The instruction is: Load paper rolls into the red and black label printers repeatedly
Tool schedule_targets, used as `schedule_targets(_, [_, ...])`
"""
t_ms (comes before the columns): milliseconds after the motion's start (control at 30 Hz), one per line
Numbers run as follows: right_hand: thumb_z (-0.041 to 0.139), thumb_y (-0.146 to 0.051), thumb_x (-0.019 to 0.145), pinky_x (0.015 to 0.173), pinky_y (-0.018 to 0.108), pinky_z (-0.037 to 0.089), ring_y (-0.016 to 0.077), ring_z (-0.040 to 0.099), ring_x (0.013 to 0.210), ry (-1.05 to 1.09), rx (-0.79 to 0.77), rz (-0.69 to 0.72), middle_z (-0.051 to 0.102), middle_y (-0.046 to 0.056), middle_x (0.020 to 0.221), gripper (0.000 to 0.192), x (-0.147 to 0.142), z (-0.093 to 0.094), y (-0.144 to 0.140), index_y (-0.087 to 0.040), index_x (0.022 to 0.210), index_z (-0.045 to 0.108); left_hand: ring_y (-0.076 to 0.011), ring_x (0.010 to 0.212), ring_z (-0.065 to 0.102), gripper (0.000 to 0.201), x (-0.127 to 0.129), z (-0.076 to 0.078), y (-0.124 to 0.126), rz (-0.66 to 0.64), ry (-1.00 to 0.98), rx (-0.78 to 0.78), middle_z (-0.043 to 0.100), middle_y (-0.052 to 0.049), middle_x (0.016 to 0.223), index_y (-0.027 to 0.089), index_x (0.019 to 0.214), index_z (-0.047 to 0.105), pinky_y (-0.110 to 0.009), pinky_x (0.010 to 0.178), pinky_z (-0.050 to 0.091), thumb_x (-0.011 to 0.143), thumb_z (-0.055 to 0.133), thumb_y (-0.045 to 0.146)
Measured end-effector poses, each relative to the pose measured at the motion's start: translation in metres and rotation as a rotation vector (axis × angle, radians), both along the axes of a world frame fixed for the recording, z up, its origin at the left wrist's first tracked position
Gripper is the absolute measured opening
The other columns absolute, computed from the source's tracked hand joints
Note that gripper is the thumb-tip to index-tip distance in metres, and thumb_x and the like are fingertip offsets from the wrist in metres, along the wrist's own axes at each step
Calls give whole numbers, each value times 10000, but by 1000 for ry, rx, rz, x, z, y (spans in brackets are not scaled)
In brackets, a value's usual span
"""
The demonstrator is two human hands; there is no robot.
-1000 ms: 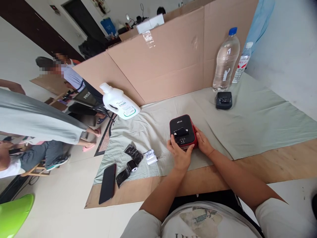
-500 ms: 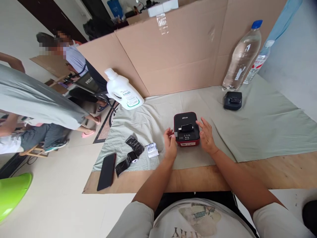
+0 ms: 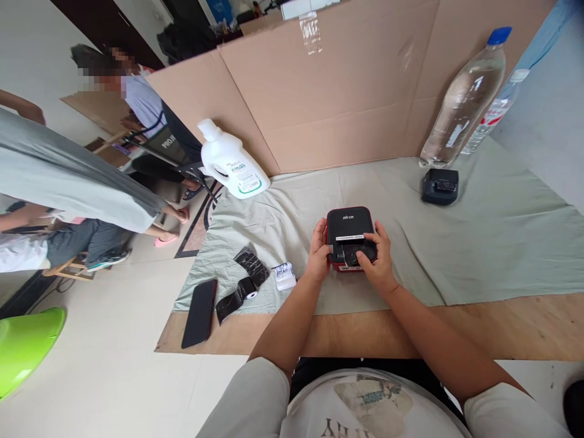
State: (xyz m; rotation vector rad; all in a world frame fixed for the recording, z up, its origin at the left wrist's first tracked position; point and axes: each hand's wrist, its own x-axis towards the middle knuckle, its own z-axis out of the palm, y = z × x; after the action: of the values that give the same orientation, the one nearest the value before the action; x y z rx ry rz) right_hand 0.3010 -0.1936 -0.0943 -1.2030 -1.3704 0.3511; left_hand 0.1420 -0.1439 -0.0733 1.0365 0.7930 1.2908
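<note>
The red-and-black label printer (image 3: 350,228) sits on the pale green cloth (image 3: 479,243), near its front edge. The left hand (image 3: 318,252) grips the printer's left side, fingers curled against the casing. The right hand (image 3: 376,258) rests on the printer's front right, thumb and fingers pinching a dark strip (image 3: 350,254) at the output slot. Left of the printer lie a small white roll (image 3: 285,275), black label rolls (image 3: 244,286) and a phone (image 3: 199,312). Behind stand a white jug (image 3: 232,163), a smaller black device (image 3: 440,186) and a water bottle (image 3: 463,100).

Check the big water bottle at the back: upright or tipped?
Upright. The big water bottle stands on its base on the cloth, blue cap on top; its slant looks like lens distortion.
</note>
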Motion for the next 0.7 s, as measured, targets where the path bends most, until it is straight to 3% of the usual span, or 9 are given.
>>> schedule_targets(167, [618, -394, 845, 1162, 567, 348, 318, 341, 1457, 91, -60, 21, 308, 157, 1590, 744, -2, -11, 2, -217, 1497, 307, -267, 1478, 313, 974, 1, 3, 0, 24, 3, -9, 385, -57, 1549, 345, 1494, 259, -423, 1178, 337, 609, 615, 146])
schedule_targets(367, [610, -470, 864, 1172, 569, 340, 317, 389, 1424, 109, -73, 29, 378, 163, 1549, 798, -3, -16, 3, -204, 1534, 266, -274, 1438, 375, 988, 3, 6, -2, 58, -4, -63, 402, -74, 1514, 363, 1466, 236, -418, 1121, 402, 592, 633, 128])
schedule_targets(533, [585, -534, 890, 1176, 583, 325, 322, 385, 1432, 125, -42, 66, 379, 166, 1560, 775, 0, -17, 3, -203, 1529, 299, -252, 1422, 396, 898, 4, 1, 0, 67, -1, -48, 435, -57, 1498, 350, 1417, 345, -392, 1118, 395, 596, 640, 137])
schedule_targets(700, [340, -608, 979, 1190, 576, 303, 290, 373, 1450, 142, 48, 129, 404, 120, 1558, 618, 8, -29, 7, -245, 1474, 408, -274, 1362, 452, 588, 1, -2, 1, 71, 20, -80, 561, -77, 1378, 231, 1185, 562, -411, 1099, 398, 600, 598, 188])
